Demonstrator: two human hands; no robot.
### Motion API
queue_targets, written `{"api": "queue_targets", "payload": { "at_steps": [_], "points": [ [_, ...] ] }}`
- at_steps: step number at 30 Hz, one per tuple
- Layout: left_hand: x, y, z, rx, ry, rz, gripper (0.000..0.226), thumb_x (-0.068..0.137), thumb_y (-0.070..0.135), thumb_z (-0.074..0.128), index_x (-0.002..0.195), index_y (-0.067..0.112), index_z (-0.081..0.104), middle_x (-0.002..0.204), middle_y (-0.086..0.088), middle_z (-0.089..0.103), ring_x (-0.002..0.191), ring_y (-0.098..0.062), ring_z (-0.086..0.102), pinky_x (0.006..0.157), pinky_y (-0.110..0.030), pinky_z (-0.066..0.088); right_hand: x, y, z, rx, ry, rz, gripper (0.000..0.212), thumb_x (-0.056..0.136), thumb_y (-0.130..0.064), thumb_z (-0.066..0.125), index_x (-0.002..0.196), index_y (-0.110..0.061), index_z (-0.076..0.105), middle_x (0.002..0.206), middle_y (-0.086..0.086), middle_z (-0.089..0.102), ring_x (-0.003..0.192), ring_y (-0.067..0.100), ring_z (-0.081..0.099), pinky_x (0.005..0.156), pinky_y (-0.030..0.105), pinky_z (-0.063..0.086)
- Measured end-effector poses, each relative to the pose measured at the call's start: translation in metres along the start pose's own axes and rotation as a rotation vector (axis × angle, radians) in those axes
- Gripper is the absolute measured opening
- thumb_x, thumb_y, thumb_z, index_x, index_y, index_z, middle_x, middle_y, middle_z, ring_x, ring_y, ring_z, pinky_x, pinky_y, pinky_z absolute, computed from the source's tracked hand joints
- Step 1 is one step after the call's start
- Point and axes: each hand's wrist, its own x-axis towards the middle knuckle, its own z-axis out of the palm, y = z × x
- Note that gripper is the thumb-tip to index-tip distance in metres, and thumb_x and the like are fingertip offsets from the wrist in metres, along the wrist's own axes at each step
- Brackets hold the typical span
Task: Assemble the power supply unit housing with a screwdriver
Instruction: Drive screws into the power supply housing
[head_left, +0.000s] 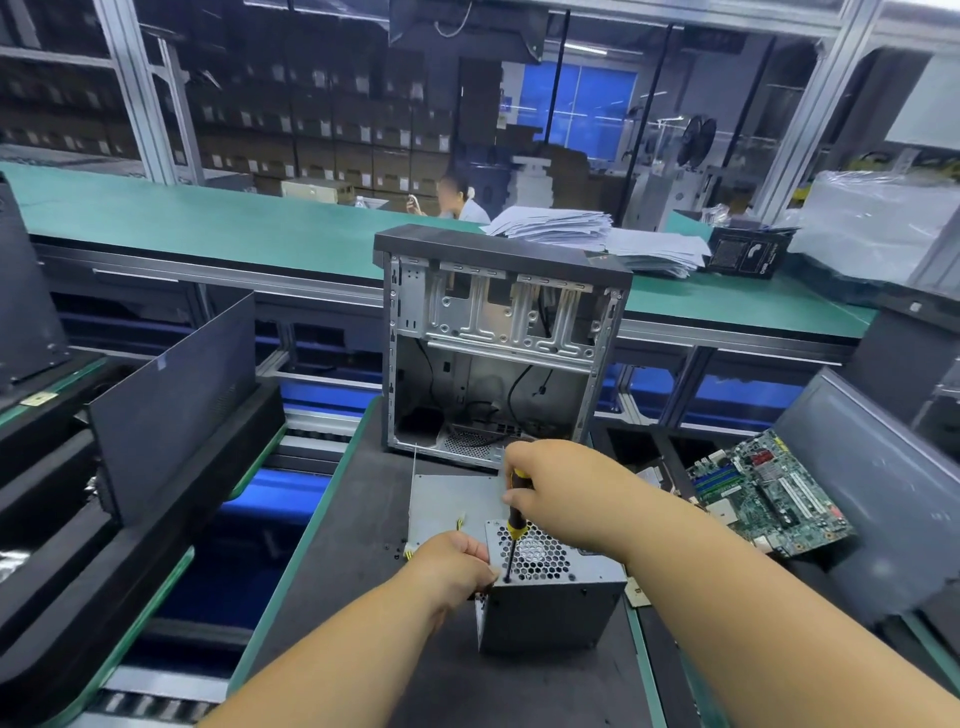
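Right now the power supply unit (550, 597) sits on the dark mat (353, 519) near the viewer, its perforated fan grille facing up. The right hand (558, 493) grips the black-and-yellow handle of a screwdriver (514, 525), fingers curled round it, and holds the tool almost upright with the tip planted at the near-left corner of the grille face. The left hand (454, 569) grips the unit's left edge just beside that tip, fingers curled over the top corner. A flat grey metal panel (452, 499) lies on the mat directly behind the unit, touching it or nearly so; yellow wire ends show at its left edge.

Farther back on the same mat stands an open computer case (498, 343), its side off, bare drive bays above and loose black cables inside. To the right, lower down, a green motherboard (769, 493) lies tilted. A stack of papers (597, 234) rests on the far green bench (208, 218), and a person sits beyond it.
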Motion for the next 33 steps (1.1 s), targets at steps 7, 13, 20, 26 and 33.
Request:
{"api": "queue_targets", "payload": {
  "at_steps": [7, 13, 20, 26, 33],
  "points": [
    [-0.001, -0.002, 0.0, 0.006, 0.003, -0.003, 0.014, 0.083, 0.001, 0.067, 0.079, 0.013, 0.06, 0.07, -0.002, 0.057, 0.062, -0.012, 0.048, 0.059, -0.019, 0.041, 0.0, -0.005, 0.001, 0.04, 0.03, 0.067, 0.022, 0.097, -0.039, 0.057, 0.087, -0.02, 0.05, 0.079, -0.003, 0.055, 0.065, 0.011, 0.047, 0.051, 0.028, 0.032],
    [-0.001, -0.003, 0.001, -0.016, -0.005, -0.005, 0.017, 0.084, 0.001, 0.066, 0.076, 0.014, 0.059, 0.07, -0.002, 0.056, 0.064, -0.013, 0.048, 0.06, -0.021, 0.041, -0.005, -0.011, 0.012, 0.105, 0.126, 0.127, 0.036, 0.098, -0.037, 0.055, 0.072, -0.024, 0.034, 0.071, -0.002, 0.049, 0.058, 0.011, 0.04, 0.049, 0.027, 0.028],
    [0.0, -0.006, 0.003, -0.035, -0.001, -0.008, 0.015, 0.085, 0.001, 0.065, 0.079, 0.014, 0.059, 0.074, -0.003, 0.056, 0.067, -0.014, 0.047, 0.06, -0.022, 0.039, -0.011, -0.008, 0.013, 0.135, 0.109, 0.078, 0.024, 0.098, -0.04, 0.051, 0.084, -0.022, 0.042, 0.079, -0.003, 0.056, 0.063, 0.011, 0.046, 0.051, 0.03, 0.031],
    [-0.002, -0.006, 0.003, -0.036, 0.013, 0.003, 0.016, 0.084, 0.002, 0.066, 0.077, 0.015, 0.06, 0.074, -0.002, 0.058, 0.065, -0.013, 0.048, 0.056, -0.021, 0.038, -0.009, 0.0, 0.019, 0.103, 0.207, 0.148, 0.039, 0.095, -0.05, 0.056, 0.073, -0.023, 0.037, 0.068, -0.004, 0.048, 0.058, 0.012, 0.042, 0.05, 0.029, 0.03],
    [-0.007, -0.009, 0.005, -0.096, 0.024, 0.017, 0.015, 0.086, -0.001, 0.062, 0.083, 0.013, 0.062, 0.073, 0.001, 0.062, 0.063, -0.009, 0.053, 0.042, -0.008, 0.038, -0.025, 0.027, 0.025, 0.423, 0.328, 0.249, 0.039, 0.09, -0.05, 0.062, 0.075, -0.016, 0.051, 0.069, -0.001, 0.066, 0.063, 0.022, 0.062, 0.053, 0.036, 0.054]
  ]
}}
